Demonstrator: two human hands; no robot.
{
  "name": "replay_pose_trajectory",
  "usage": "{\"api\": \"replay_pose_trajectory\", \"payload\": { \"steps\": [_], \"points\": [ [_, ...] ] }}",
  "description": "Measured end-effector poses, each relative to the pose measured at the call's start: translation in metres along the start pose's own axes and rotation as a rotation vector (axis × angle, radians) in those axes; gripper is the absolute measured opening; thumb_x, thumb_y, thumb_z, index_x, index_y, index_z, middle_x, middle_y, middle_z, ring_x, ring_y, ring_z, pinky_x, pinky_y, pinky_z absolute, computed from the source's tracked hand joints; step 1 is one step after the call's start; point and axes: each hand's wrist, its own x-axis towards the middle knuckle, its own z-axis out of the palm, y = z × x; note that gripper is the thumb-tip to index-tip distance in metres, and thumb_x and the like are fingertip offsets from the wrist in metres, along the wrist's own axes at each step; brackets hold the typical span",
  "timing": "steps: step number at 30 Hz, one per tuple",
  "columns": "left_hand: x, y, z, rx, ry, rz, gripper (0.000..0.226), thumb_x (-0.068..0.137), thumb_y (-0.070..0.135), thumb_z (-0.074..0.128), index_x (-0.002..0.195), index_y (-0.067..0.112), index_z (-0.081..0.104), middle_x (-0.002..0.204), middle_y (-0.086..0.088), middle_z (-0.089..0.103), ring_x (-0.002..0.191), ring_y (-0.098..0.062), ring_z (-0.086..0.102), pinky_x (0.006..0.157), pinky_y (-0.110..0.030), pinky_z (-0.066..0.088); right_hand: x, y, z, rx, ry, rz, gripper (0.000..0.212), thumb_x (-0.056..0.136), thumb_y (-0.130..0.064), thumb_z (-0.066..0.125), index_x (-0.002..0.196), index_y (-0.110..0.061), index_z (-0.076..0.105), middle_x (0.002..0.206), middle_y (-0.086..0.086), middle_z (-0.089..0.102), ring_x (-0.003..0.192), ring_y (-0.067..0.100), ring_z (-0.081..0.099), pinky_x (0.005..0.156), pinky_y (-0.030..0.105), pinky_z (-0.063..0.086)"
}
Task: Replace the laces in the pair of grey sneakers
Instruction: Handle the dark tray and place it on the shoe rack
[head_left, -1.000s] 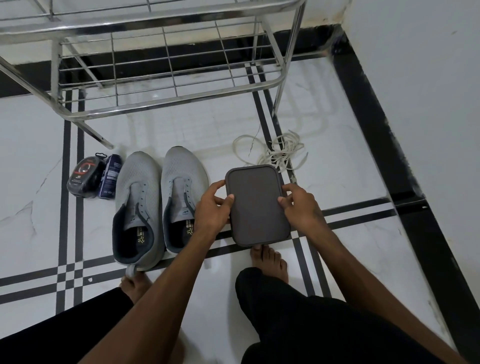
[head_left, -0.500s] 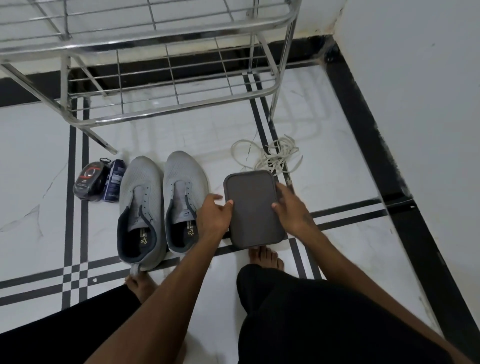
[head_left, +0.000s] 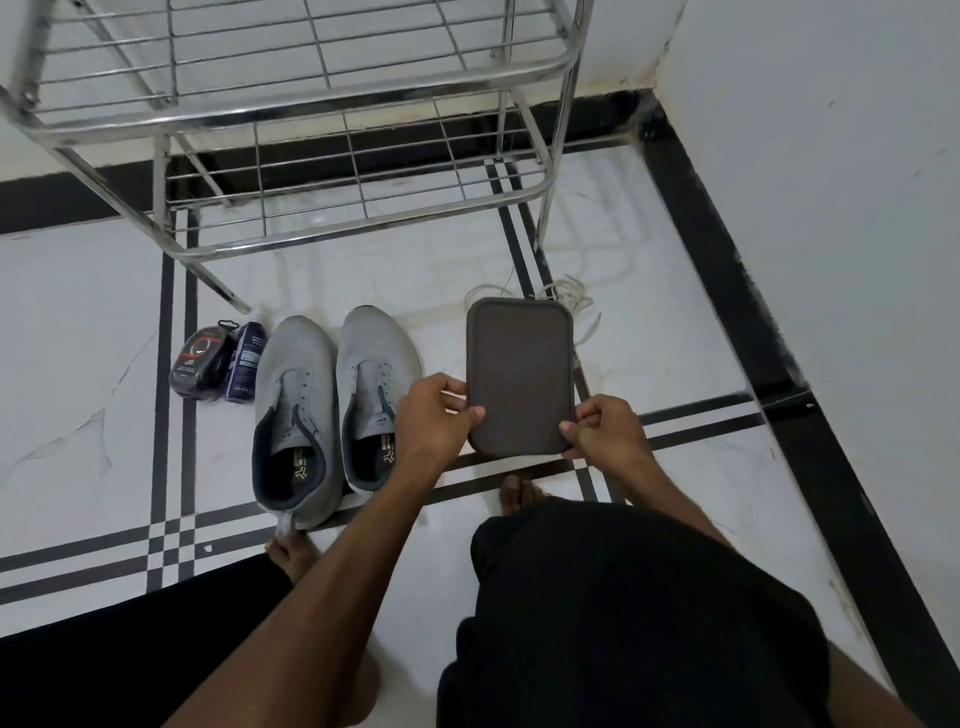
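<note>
Two grips clamped on grey pouch (head_left: 519, 379): left hand (head_left: 434, 415) pinching lower left edge, right hand (head_left: 605, 428) pinching lower right corner. Held above floor (head_left: 675, 364), flat face toward camera. Grey sneakers (head_left: 332, 400) side by side on floor, just left of left grip, eyelets unlaced. White laces (head_left: 566, 299) loosely piled on floor beyond pouch, partly hidden behind top edge. Shoe-care items (head_left: 221, 361) further left of sneakers. Metal rack (head_left: 332, 130) beyond.

Grey sneakers (head_left: 332, 405), dark grey pouch (head_left: 519, 374)
</note>
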Motion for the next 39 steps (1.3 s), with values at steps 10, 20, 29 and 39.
{"api": "replay_pose_trajectory", "payload": {
  "steps": [10, 20, 29, 39],
  "points": [
    [0.01, 0.099, -0.056, -0.455, 0.112, 0.141, 0.031, 0.085, 0.004, 0.074, 0.115, 0.005, 0.068, 0.096, -0.007, 0.071, 0.091, -0.015, 0.068, 0.095, -0.031, 0.055, 0.002, -0.11, -0.056, 0.349, 0.036, -0.292, 0.01, 0.09, -0.004, 0.071, 0.095, 0.004, 0.068, 0.08, 0.012, 0.069, 0.064, 0.018, 0.072, 0.07, 0.033, 0.063],
    [0.039, 0.136, -0.067, -0.582, 0.138, 0.175, 0.032, 0.083, 0.011, 0.077, 0.115, 0.007, 0.071, 0.097, -0.004, 0.076, 0.089, -0.011, 0.071, 0.088, -0.027, 0.058, 0.031, -0.184, -0.085, 0.284, 0.063, -0.319, 0.011, 0.091, -0.004, 0.069, 0.082, 0.002, 0.071, 0.077, 0.013, 0.07, 0.059, 0.019, 0.072, 0.063, 0.026, 0.061],
    [0.039, 0.135, -0.065, -0.637, 0.199, 0.218, 0.037, 0.084, 0.013, 0.077, 0.119, 0.009, 0.071, 0.096, 0.006, 0.076, 0.083, 0.0, 0.071, 0.083, -0.019, 0.057, 0.028, -0.199, -0.089, 0.237, 0.088, -0.389, 0.011, 0.091, -0.005, 0.068, 0.083, 0.002, 0.072, 0.072, 0.008, 0.069, 0.057, 0.013, 0.07, 0.062, 0.024, 0.06],
    [0.044, 0.145, -0.068, -0.678, 0.227, 0.19, 0.035, 0.082, 0.015, 0.079, 0.115, 0.008, 0.073, 0.095, 0.006, 0.076, 0.078, 0.007, 0.068, 0.076, -0.012, 0.055, 0.029, -0.214, -0.093, 0.209, 0.114, -0.404, 0.011, 0.091, -0.006, 0.067, 0.083, -0.002, 0.073, 0.075, 0.009, 0.071, 0.058, 0.013, 0.07, 0.061, 0.024, 0.06]
  ]
}}
